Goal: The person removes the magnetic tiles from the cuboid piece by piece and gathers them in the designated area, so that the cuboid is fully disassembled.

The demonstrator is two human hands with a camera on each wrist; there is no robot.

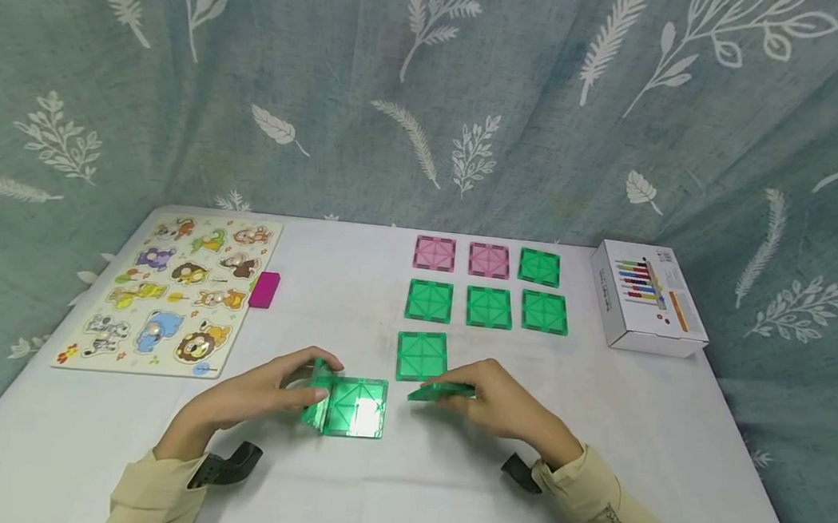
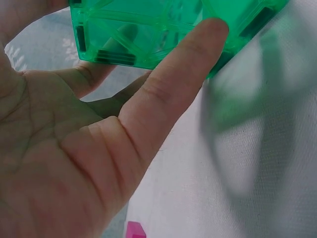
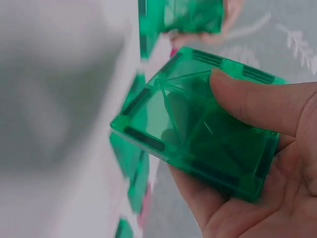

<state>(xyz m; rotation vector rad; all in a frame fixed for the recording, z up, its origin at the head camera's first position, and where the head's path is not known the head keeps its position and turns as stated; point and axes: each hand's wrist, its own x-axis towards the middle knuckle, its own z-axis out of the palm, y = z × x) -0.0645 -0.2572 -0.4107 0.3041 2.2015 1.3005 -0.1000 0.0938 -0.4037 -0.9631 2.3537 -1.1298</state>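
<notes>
Upright at the left edge of a flat green magnetic tile (image 1: pixel 347 407) stands another green magnetic tile (image 1: pixel 317 407). My left hand (image 1: pixel 255 395) holds that upright tile, thumb on its near face and fingers behind it. In the left wrist view, the thumb presses across the translucent tile (image 2: pixel 148 25). To the right, my right hand (image 1: pixel 500 398) pinches a third green tile (image 1: pixel 440 391), tilted nearly edge-on in the head view. Its square face (image 3: pixel 158 114) with dark magnets along the rim shows in the right wrist view, thumb on top and fingers beneath.
Behind the hands, several flat green tiles (image 1: pixel 489 307) and two pink tiles (image 1: pixel 435 254) lie in rows. At left is an animal puzzle board (image 1: pixel 185 287) with a magenta block (image 1: pixel 264 290) at its edge. A white box (image 1: pixel 649 299) stands at back right.
</notes>
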